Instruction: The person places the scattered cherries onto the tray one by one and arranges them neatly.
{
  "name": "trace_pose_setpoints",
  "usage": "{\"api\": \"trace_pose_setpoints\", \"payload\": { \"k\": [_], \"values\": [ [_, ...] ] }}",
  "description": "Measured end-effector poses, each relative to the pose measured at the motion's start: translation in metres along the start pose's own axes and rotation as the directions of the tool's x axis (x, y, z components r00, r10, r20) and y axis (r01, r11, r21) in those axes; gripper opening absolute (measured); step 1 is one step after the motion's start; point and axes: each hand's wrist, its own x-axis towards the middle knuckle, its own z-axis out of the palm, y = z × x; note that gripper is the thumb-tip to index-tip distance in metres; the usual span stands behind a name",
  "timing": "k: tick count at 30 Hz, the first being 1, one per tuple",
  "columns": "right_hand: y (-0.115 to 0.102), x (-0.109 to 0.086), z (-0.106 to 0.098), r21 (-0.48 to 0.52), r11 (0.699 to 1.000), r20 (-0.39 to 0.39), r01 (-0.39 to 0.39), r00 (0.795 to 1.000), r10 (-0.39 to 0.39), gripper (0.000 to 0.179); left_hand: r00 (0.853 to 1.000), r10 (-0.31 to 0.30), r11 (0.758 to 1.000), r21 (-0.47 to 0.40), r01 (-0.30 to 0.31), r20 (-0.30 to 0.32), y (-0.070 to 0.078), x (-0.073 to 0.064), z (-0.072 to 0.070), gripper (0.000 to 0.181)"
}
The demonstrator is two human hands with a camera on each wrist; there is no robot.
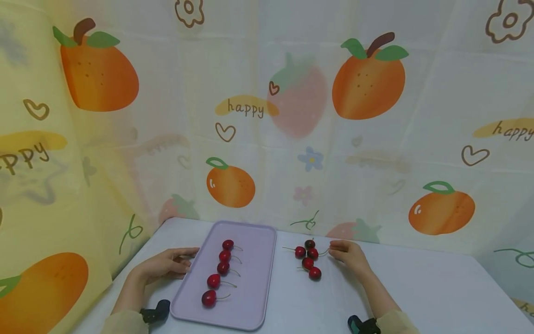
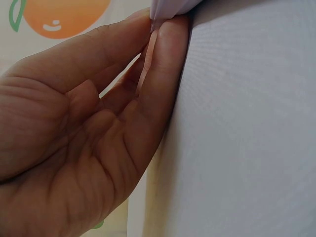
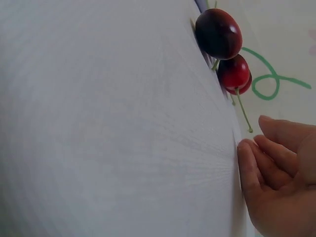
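Observation:
A lilac tray [image 1: 246, 297] lies on the white table, a line of several red cherries [image 1: 223, 267] with stems on it. At its left edge my left hand [image 1: 164, 265] pinches the rim; the left wrist view shows thumb and fingers [image 2: 168, 44] meeting at the tray's edge [image 2: 170, 7]. Right of the tray sits a loose group of dark red cherries [image 1: 308, 263]. My right hand [image 1: 348, 254] rests beside that group, fingers loosely bent and holding nothing. In the right wrist view, one cherry's stem [image 3: 243, 111] points toward the fingertips, a small gap away.
A cloth backdrop [image 1: 300, 176] printed with oranges, hearts and "happy" stands right behind the table, and a yellowish side cloth [image 1: 41, 222] hangs on the left. White tabletop [image 1: 434, 287] stretches out to the right of my right arm. Dark straps circle both wrists.

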Motion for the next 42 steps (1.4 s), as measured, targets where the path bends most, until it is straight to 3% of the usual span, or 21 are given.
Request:
{"api": "trace_pose_setpoints", "payload": {
  "k": [10,21,42],
  "values": [
    [0.002,0.001,0.003,-0.041,0.998,0.031,0.050,0.998,-0.049,0.031,1.000,0.002,1.000,-0.013,-0.002,0.010,-0.002,0.000,-0.003,0.069],
    [0.005,0.001,0.006,-0.072,0.997,-0.017,-0.003,1.000,0.001,0.019,1.000,-0.001,1.000,-0.014,0.001,0.013,0.001,-0.002,-0.001,0.069],
    [0.008,0.000,0.003,-0.076,0.997,-0.038,-0.011,0.999,0.008,0.015,1.000,-0.009,1.000,0.001,0.009,-0.008,0.002,-0.001,0.002,0.067]
  ]
}}
